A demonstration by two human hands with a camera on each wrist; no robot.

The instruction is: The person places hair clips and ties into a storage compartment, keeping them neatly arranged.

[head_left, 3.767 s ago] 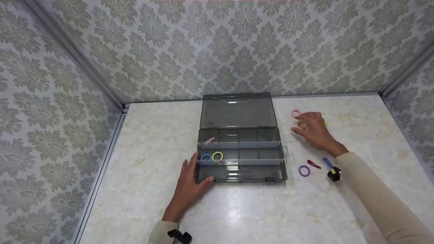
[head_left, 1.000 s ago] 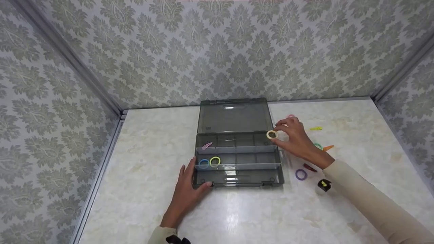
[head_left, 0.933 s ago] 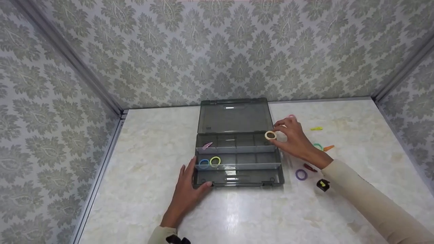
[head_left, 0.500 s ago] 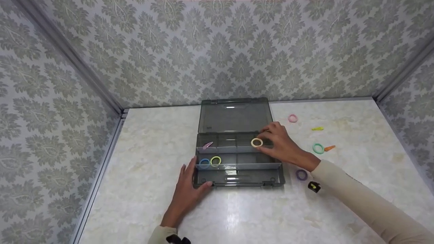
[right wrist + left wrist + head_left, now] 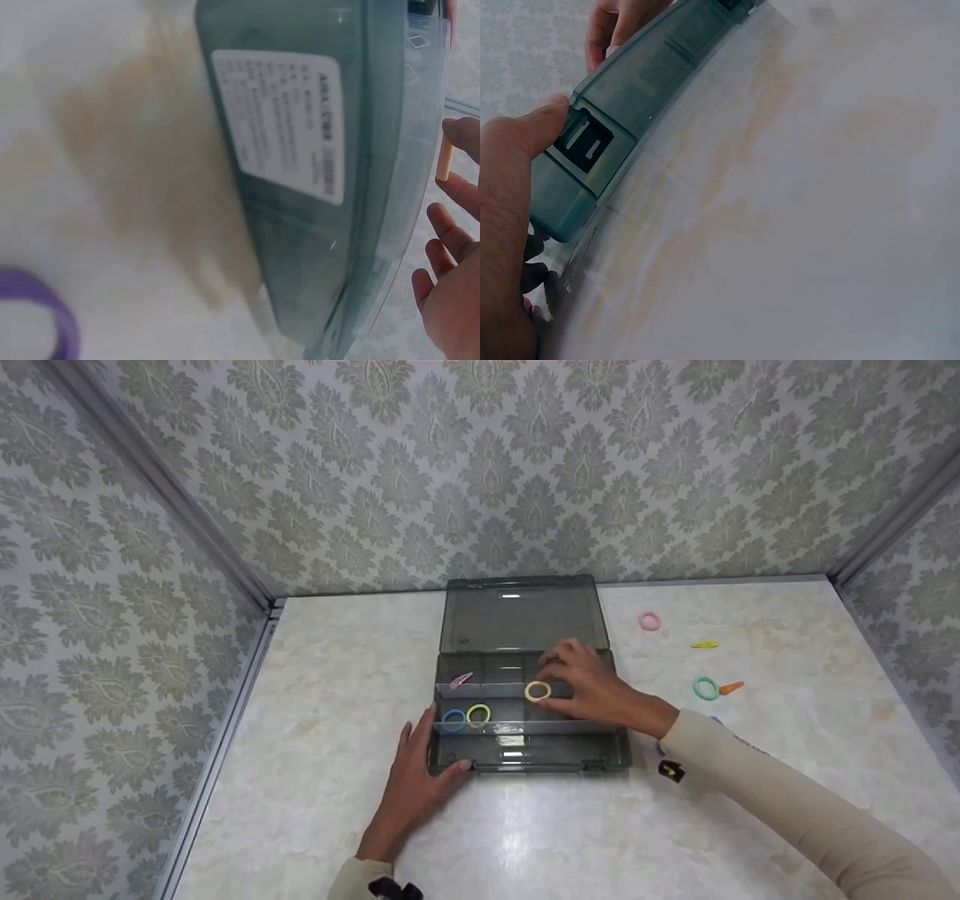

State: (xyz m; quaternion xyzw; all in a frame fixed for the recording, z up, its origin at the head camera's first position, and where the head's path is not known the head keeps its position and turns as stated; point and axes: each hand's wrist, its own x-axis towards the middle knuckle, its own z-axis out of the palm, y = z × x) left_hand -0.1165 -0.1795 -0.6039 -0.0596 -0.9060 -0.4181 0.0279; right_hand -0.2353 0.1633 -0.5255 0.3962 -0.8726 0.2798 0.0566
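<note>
A smoky see-through compartment box [image 5: 555,751] lies with its lid raised. My left hand [image 5: 412,776] holds its front left corner; in the left wrist view the thumb [image 5: 544,127] lies by the front latch. My right hand [image 5: 596,690] pinches a cream hair tie [image 5: 527,692] above the box's middle row. In the right wrist view the hair tie [image 5: 445,154] shows edge-on between thumb and finger. A blue hair tie [image 5: 453,721] and a yellow hair tie [image 5: 478,715] sit in the middle row. A pink hair clip [image 5: 461,681] is in the back row.
On the table to the right lie a pink hair tie [image 5: 649,621], a yellow hair clip [image 5: 705,645], a green hair tie [image 5: 706,688] and an orange hair clip [image 5: 731,688]. The right sleeve mostly covers a purple hair tie [image 5: 64,319]. Patterned walls stand behind and at the sides.
My right hand has picked up the cream hair tie from the right of the table and carried it left over the box. The left hand stays at the corner.
</note>
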